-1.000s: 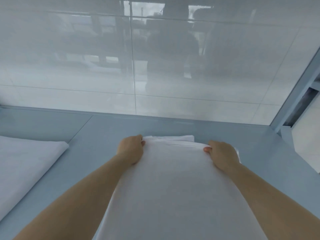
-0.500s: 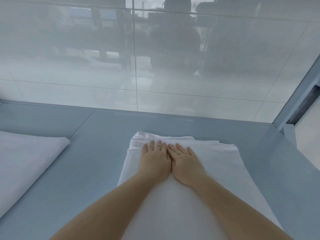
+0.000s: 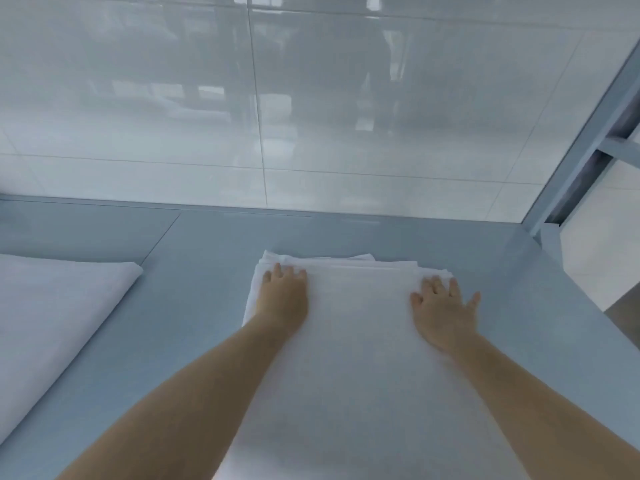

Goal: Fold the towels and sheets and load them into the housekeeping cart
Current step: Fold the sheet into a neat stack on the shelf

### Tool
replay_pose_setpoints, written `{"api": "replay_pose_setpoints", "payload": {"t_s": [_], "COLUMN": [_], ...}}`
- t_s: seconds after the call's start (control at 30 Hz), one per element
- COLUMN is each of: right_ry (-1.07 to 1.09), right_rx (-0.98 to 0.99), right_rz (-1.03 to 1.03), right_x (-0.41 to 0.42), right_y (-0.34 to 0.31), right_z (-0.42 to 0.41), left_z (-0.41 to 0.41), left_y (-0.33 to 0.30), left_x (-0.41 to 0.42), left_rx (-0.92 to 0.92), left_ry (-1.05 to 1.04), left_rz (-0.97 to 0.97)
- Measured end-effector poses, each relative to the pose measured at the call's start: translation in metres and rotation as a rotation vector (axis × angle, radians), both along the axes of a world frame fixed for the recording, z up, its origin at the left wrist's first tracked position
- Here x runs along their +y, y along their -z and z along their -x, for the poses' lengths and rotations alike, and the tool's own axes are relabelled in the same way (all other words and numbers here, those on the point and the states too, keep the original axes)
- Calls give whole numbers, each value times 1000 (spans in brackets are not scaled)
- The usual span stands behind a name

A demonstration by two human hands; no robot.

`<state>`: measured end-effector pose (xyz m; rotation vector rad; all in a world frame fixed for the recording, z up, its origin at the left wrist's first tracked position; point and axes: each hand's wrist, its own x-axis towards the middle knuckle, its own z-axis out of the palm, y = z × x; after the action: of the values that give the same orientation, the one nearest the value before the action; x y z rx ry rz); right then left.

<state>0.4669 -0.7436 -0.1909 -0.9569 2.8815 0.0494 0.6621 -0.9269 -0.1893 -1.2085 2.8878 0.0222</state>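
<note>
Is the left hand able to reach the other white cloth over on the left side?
Probably yes. The left hand lies flat on the folded sheet, holding nothing, and only bare blue table lies between it and the other white cloth.

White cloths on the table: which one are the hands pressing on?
The folded white sheet in the middle, under the left hand and right hand. The other white cloth lies untouched at the left.

Left hand (image 3: 284, 296) and right hand (image 3: 444, 311) press flat, apart, on the folded white sheet (image 3: 360, 358) on the grey table (image 3: 194, 306).
</note>
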Motion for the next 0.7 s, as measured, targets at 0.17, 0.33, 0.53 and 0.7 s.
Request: {"api": "replay_pose_setpoints", "payload": {"t_s": [0.17,0.33,0.53,0.7], "right_ry": [-414,-417,-203,-29], "right_rx": [-143,-107,-162,-196], "right_rz": [109,47,-55,-146], "right_x": [-6,23,93,118], "right_y": [-1,1,-2,-15], "right_z": [-115,-135,-95,-98], "left_z": [-19,-72,-120,-124], "left_y": [-3,5,6,-8], "left_x": [86,111,114,131], "left_rx": [-2,-71,-52,21], "left_ry": [43,35,53,6], "left_rz": [-192,-151,-122,-26]}}
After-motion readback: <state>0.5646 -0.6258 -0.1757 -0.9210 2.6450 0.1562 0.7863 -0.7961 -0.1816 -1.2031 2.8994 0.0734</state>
